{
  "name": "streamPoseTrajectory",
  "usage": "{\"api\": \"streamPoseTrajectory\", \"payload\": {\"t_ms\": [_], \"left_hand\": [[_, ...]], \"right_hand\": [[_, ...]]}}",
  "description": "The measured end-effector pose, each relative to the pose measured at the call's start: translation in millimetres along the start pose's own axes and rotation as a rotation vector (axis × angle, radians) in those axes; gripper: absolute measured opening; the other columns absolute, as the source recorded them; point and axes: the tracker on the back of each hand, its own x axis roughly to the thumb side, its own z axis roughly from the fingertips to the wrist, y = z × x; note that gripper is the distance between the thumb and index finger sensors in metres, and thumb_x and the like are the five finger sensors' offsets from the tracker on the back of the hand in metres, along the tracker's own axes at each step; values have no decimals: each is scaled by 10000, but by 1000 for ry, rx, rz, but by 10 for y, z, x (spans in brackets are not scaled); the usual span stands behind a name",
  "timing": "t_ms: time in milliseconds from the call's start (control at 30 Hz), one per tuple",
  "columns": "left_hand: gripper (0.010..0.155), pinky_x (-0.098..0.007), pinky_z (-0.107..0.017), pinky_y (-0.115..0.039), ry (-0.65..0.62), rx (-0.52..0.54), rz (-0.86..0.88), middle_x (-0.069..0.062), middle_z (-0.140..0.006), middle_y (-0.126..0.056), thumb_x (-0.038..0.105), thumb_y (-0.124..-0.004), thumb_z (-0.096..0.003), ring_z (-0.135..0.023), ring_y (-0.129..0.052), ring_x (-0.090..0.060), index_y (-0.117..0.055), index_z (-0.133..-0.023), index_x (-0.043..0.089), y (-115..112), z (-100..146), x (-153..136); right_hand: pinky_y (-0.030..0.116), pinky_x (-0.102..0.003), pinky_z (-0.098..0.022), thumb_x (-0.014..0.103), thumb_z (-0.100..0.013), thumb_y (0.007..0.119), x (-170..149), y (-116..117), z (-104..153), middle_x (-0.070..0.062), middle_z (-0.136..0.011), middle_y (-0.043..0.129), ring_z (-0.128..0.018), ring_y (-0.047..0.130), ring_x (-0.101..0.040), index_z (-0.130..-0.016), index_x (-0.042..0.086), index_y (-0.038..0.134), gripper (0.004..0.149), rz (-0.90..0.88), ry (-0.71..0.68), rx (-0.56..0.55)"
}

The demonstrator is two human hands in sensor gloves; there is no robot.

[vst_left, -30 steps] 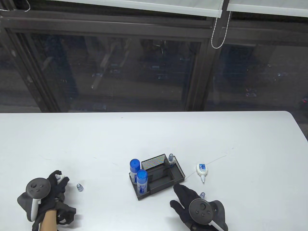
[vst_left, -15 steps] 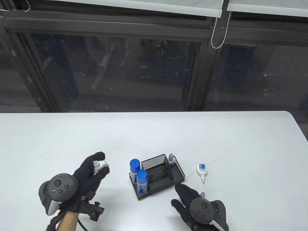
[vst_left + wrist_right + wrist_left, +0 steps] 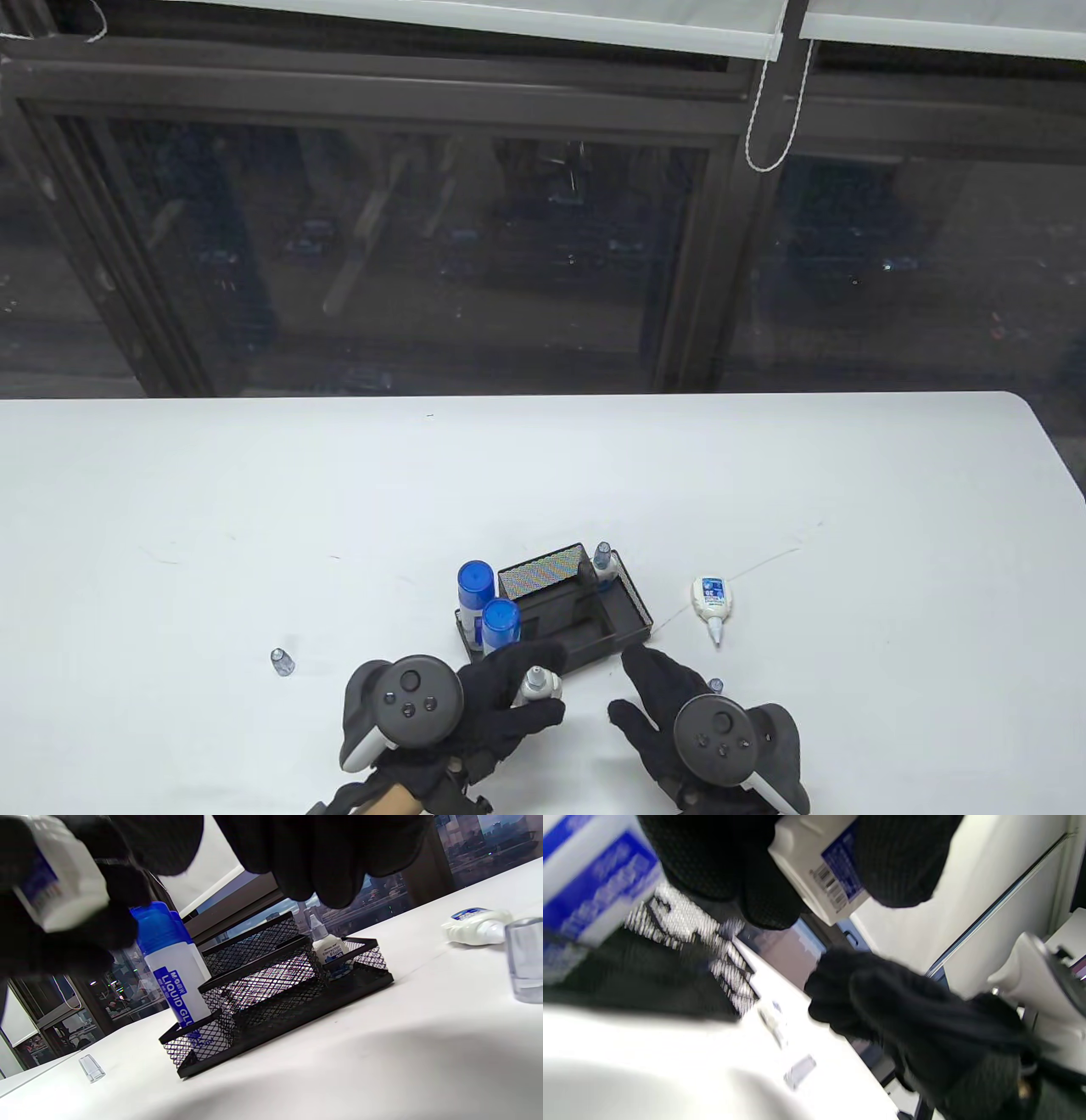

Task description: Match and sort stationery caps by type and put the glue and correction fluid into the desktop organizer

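My left hand [image 3: 551, 683] grips a small white correction fluid bottle [image 3: 536, 684] just in front of the black mesh organizer [image 3: 632, 594]. The same bottle [image 3: 823, 870] sits between my fingers in the left wrist view. Two blue-capped liquid glue bottles [image 3: 488, 603] stand in the organizer's left compartment. Another correction fluid bottle [image 3: 604, 567] stands at its back right. My right hand [image 3: 626, 683] rests open on the table beside the organizer's front right corner. A third white bottle [image 3: 711, 601] lies uncapped on the table to the right.
One clear cap [image 3: 281, 662] stands on the table to the left. Another clear cap [image 3: 524, 959] stands close beside my right hand. The table's far edge [image 3: 509, 396] meets a dark window.
My left hand has carried the correction fluid bottle from the far left to just in front of the organizer. The right hand has barely moved.
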Motion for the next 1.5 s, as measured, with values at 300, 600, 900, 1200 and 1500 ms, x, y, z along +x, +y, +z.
{"api": "streamPoseTrajectory", "payload": {"t_ms": [300, 600, 900, 1200, 1500], "left_hand": [[587, -478, -596, -846, 41, -8, 5, 11, -1066, -816, 467, -817, -522, -872, -988, -265, -631, -1058, 318, -103, 81, -216], [603, -468, -604, -833, 40, -35, -22, -27, -1063, -808, 473, -812, -522, -868, -974, -233, -629, -1063, 281, -176, 112, -240], [600, -467, -602, -835, 43, -26, -12, -26, -1057, -815, 477, -812, -520, -863, -978, -229, -634, -1060, 284, -166, 149, -248], [601, -465, -602, -835, 46, -27, -11, -26, -1057, -815, 478, -812, -521, -864, -977, -229, -634, -1061, 282, -167, 152, -255], [602, -466, -602, -834, 54, -31, 8, -27, -1055, -817, 479, -814, -519, -863, -978, -227, -638, -1059, 281, -177, 145, -257]], "right_hand": [[606, -568, -712, 452, -511, 724, -314, -316, 53, -156, -1079, 673, -943, 746, -388, -1083, 172, 586, 651, -22, 146, -169], [571, -585, -724, 425, -517, 746, -645, -79, -96, -181, -1114, 598, -976, 687, -413, -1106, 175, 533, 675, 124, 339, 14], [603, -570, -712, 352, -505, 804, -756, 210, -214, -157, -1074, 681, -935, 755, -385, -1077, 198, 608, 624, 289, 445, 172], [669, -535, -675, 262, -505, 801, -722, 253, -249, -104, -963, 818, -829, 860, -322, -991, 221, 738, 491, 393, 449, 136], [693, -529, -654, 305, -504, 799, -205, -102, -171, -98, -920, 855, -781, 894, -314, -1005, 192, 719, 520, 200, 241, -8]]}}
